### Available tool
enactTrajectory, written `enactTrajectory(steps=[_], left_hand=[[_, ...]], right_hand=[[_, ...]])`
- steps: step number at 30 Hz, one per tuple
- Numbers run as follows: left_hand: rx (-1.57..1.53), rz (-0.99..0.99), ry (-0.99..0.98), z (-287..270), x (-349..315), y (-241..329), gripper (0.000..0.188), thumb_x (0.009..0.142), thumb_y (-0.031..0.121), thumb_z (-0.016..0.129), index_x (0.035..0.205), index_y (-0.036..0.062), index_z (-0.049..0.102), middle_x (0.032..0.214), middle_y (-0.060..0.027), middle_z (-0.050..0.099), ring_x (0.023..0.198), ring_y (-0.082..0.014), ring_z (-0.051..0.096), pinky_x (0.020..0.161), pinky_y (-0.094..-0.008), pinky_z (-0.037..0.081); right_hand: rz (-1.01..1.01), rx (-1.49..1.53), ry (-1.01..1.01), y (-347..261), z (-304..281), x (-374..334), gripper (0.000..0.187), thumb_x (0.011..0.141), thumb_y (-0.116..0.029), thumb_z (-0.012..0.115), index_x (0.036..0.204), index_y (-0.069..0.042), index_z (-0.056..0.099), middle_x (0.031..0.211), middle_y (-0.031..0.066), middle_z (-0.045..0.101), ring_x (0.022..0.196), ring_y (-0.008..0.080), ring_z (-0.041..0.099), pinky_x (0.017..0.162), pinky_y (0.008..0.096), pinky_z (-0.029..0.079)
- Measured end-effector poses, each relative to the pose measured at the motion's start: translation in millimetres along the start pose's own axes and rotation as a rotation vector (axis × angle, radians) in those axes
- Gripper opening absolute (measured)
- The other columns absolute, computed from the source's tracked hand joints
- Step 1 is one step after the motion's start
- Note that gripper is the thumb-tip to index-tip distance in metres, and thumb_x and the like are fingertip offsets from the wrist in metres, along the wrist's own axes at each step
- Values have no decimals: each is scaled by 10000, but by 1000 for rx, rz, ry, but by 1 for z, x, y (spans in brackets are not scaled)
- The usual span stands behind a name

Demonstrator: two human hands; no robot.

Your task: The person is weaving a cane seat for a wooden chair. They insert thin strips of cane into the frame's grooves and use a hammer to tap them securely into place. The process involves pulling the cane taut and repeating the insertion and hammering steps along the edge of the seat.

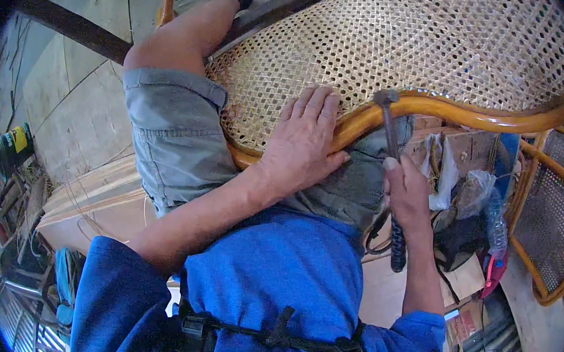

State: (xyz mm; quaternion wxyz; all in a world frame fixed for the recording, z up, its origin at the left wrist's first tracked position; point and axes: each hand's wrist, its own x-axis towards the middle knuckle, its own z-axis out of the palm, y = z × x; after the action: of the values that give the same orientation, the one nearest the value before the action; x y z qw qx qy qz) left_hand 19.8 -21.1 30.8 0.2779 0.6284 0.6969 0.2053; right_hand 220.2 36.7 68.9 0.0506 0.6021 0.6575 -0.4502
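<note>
Left hand [302, 144] lies flat, fingers released, on cane panel [405, 51] by frame edge [480, 118]; right hand [406, 189] fingers clenched around hammer [394, 153].

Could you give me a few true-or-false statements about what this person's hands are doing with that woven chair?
1. The left hand lies flat on the woven cane panel. True.
2. The right hand grips a paintbrush. False: it grips a hammer by its handle.
3. The hammer's head is up at the curved wooden frame. True.
4. The person wears a red shirt. False: the shirt is blue.
5. Both hands hold the hammer. False: only the right hand does.
</note>
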Motion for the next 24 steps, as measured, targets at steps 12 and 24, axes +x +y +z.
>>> enactTrajectory(steps=[12, 24], left_hand=[[121, 108, -130, -5, 10, 12, 712, 701, 223, 660, 1301, 45, 320, 1357, -152, 310, 1257, -385, 261, 1017, -482, 253], [149, 126, -99, -3, 11, 15, 712, 702, 215, 651, 1303, 44, 309, 1357, -152, 309, 1262, -364, 268, 1024, -467, 252]], right_hand=[[173, -163, 516, 113, 81, -60, 289, 884, -239, 483, 1036, 3, 526, 899, 252, 583, 854, 429, 555, 703, 465, 432], [152, -244, 782, 191, -12, 1, 190, 831, -130, 527, 969, -5, 562, 943, 185, 595, 873, 338, 575, 764, 392, 434]])
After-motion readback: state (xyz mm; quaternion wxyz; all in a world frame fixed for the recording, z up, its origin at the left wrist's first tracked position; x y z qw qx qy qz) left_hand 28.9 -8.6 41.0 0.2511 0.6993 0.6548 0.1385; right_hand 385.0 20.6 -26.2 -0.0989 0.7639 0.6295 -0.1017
